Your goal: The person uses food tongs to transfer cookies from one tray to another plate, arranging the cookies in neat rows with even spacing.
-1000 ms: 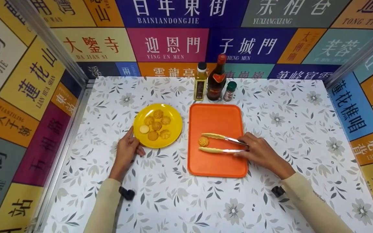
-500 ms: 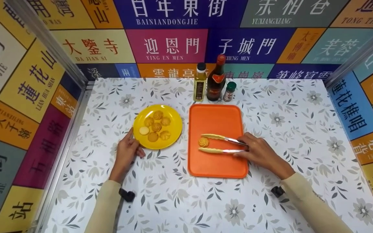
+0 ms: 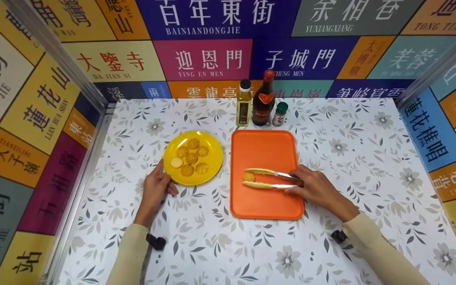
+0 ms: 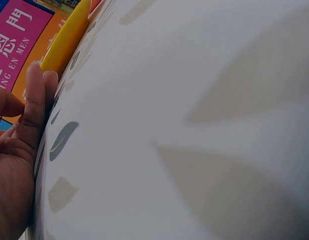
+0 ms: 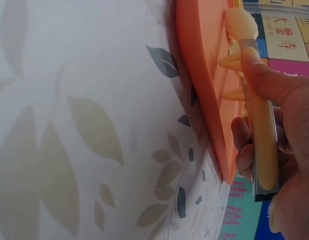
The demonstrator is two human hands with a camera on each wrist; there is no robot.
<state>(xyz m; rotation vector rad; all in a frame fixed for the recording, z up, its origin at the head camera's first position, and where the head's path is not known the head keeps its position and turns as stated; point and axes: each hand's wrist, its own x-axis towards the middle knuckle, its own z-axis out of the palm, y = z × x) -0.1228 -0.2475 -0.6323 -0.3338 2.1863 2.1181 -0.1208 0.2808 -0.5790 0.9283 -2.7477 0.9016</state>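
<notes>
In the head view, my right hand (image 3: 317, 188) grips metal tongs with pale yellow tips (image 3: 261, 185), which the right wrist view shows close along the handle (image 5: 264, 130). The tong tips stand on either side of one swirled cookie (image 3: 248, 177) on the orange tray (image 3: 263, 150). My left hand (image 3: 157, 188) touches the left rim of the yellow plate (image 3: 212, 170), which bears several cookies (image 3: 192, 143). In the left wrist view, straight fingers (image 4: 34, 95) reach the plate's edge (image 4: 67, 40); part of the hand is out of that frame.
Behind the tray stand an oil bottle (image 3: 243, 107), a dark brown bottle with a red cap (image 3: 263, 105) and a small green-capped jar (image 3: 279, 114). The table (image 3: 220, 253) has a floral cover. Panels with large characters (image 3: 212, 59) wall in the back and sides.
The right hand has narrowed the tongs, their upper arm coming down toward the cookie. The left hand and plate keep their places. The whole head view has shifted slightly.
</notes>
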